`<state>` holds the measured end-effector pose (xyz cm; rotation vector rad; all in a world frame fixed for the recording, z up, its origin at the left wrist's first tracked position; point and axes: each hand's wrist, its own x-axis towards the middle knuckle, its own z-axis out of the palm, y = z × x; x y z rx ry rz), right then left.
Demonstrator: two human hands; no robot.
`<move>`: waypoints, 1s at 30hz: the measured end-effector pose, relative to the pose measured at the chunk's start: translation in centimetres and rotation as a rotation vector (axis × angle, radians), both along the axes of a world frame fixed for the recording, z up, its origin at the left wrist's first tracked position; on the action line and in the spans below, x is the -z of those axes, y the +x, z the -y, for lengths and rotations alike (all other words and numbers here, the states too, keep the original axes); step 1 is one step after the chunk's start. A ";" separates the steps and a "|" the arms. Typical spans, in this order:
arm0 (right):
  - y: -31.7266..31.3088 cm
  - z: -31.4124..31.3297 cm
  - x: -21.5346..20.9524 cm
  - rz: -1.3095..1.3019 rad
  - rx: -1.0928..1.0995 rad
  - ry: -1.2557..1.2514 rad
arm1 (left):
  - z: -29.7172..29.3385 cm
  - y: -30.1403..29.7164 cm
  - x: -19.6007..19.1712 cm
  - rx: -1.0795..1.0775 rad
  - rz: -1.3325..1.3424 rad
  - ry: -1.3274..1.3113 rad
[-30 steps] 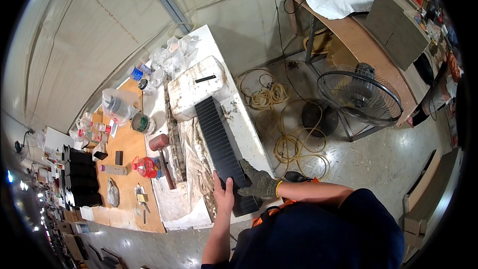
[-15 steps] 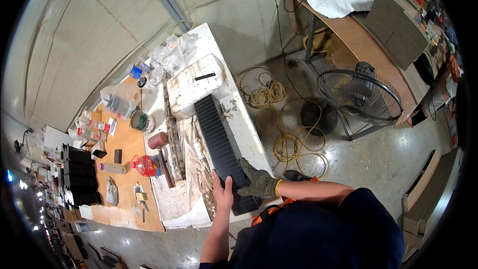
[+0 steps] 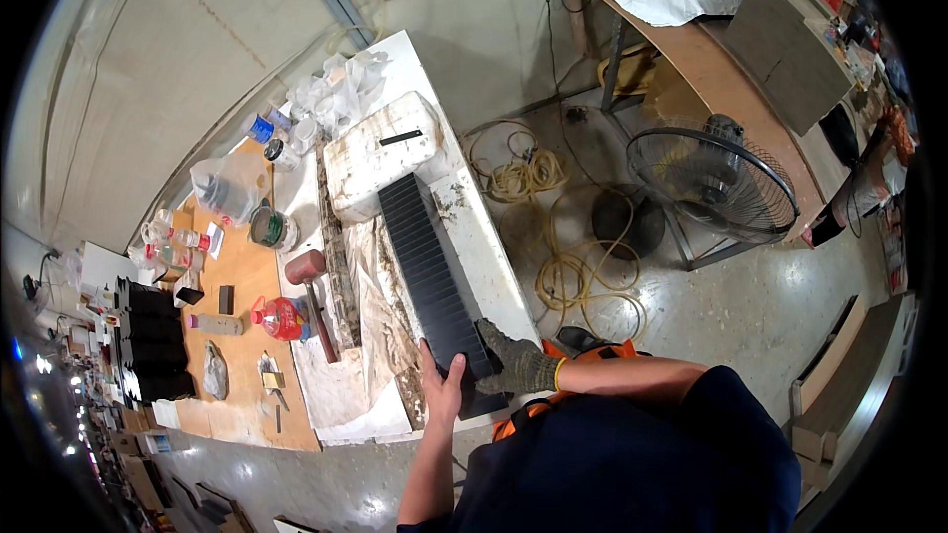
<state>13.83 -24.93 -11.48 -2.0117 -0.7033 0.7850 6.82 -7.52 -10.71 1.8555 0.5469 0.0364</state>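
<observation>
A long row of thin black slabs, packed tightly side by side, lies along the white table's right part. My bare left hand grips the left side of the row's near end, thumb over the top. From the right, my right hand in a grey knitted glove clasps the same end; its fingertips are partly hidden against the slabs. Past the far end stands a stained white block with a small black strip on it. A mallet and a red-labelled bottle lie to the left.
Stained cloth covers part of the table. Open cans, plastic bags and stacked black pieces stand farther left. To the right are a fan, coiled yellow hose and a brown workbench.
The view has shifted slightly, so the table sits a little farther left and higher. Both hands stay on the near end of the slab row, with little visible movement.
</observation>
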 end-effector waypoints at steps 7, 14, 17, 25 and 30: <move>0.3 1.2 -0.9 -0.021 -0.085 -0.072 | -0.7 -1.0 0.8 0.025 -0.016 -0.009; 0.1 3.1 -1.9 -0.027 -0.300 -0.119 | -1.9 -4.6 0.8 0.242 0.064 -0.012; 0.5 3.0 -4.7 -0.020 -0.353 -0.227 | -0.7 -4.7 -2.6 0.339 0.071 -0.016; -1.4 3.7 -1.2 0.203 -0.375 -0.230 | -1.7 -6.5 1.3 0.429 0.018 0.286; -2.2 2.6 -0.3 0.088 -0.379 -0.253 | -1.7 -5.9 1.9 0.466 0.070 0.427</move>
